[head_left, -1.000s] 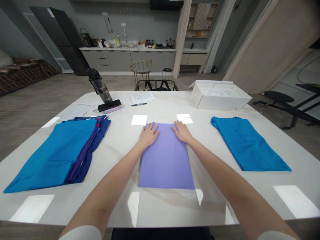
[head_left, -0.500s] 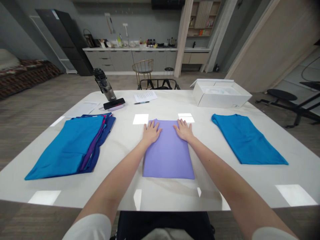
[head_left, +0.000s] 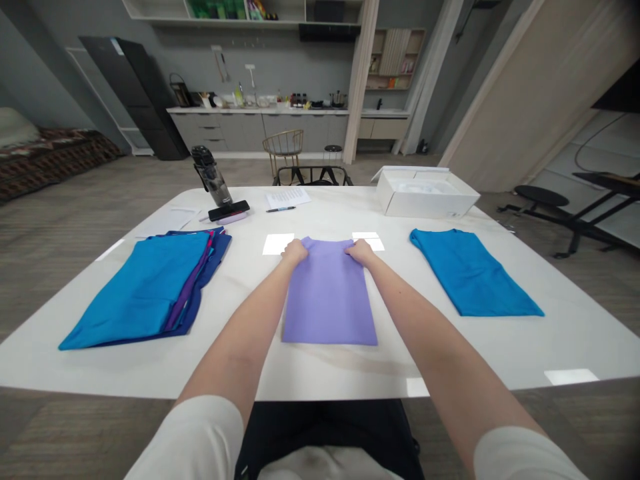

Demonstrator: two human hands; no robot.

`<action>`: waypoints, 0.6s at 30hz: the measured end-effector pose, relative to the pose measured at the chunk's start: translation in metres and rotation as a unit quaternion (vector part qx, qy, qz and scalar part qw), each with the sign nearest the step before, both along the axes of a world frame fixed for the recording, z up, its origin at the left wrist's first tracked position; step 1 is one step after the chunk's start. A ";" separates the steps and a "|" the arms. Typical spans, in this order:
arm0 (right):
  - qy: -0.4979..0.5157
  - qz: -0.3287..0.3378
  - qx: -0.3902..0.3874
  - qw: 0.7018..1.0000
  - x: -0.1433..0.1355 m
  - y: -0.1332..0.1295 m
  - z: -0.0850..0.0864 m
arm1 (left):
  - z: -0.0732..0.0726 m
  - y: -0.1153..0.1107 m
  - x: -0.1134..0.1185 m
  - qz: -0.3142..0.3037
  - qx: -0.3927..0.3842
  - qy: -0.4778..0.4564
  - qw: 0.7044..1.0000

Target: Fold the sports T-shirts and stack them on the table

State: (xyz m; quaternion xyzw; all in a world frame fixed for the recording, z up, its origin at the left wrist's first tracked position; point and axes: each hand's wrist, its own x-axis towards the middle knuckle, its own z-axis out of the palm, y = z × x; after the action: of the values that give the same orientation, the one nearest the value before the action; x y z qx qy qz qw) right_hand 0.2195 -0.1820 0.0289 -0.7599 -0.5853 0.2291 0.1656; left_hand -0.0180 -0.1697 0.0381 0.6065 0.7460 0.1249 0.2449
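Observation:
A light purple folded cloth [head_left: 330, 300], perhaps a garment, lies in front of me on the white table [head_left: 410, 360]. At its far left corner, my left hand [head_left: 295, 251] is closed with the fabric pinched in the fingers. My right hand [head_left: 360, 252] grips the far right corner in the same way. Between the two hands the far edge of the cloth looks slightly raised and sags a little. Its near edge rests flat on the tabletop. The fingertips are tucked under or behind the fabric and partly hidden.
To the left lies a stack of folded blue and purple cloths [head_left: 145, 287]. One folded blue cloth [head_left: 473, 273] is on the right. Farther back are a dark clear bottle [head_left: 213, 177], a black phone [head_left: 229, 211], a pen [head_left: 281, 209], printed paper [head_left: 288, 198] and a white box [head_left: 425, 197].
Both hands have gone from lying flat with spread fingers on the cloth to pinching its far corners. The camera view has tilted up slightly.

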 end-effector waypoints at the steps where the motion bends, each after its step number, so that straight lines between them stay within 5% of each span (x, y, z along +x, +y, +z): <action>1: 0.009 0.008 0.006 1.000 -0.001 -0.003 0.002 | 0.001 -0.001 0.000 -0.001 0.005 0.003 1.000; 5: 0.041 0.054 0.056 0.996 0.003 -0.024 0.016 | 0.009 -0.015 -0.008 -0.031 0.080 -0.064 0.994; 10: 0.041 0.095 0.181 0.978 0.027 -0.060 0.044 | 0.031 -0.038 -0.020 -0.097 0.173 -0.257 0.946; 14: 0.057 0.095 0.255 0.961 0.044 -0.096 0.076 | 0.069 -0.057 -0.004 -0.151 0.233 -0.278 0.920; 18: 0.085 0.077 0.321 0.940 0.066 -0.141 0.110 | 0.118 -0.084 0.037 -0.231 0.292 -0.264 0.890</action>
State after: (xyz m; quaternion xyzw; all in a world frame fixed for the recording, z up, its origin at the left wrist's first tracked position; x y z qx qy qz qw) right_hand 0.2852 -0.3227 0.1385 -0.5967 -0.6682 0.1047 0.4319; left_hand 0.0192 -0.2539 0.1557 0.7506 0.4225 0.4326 0.2665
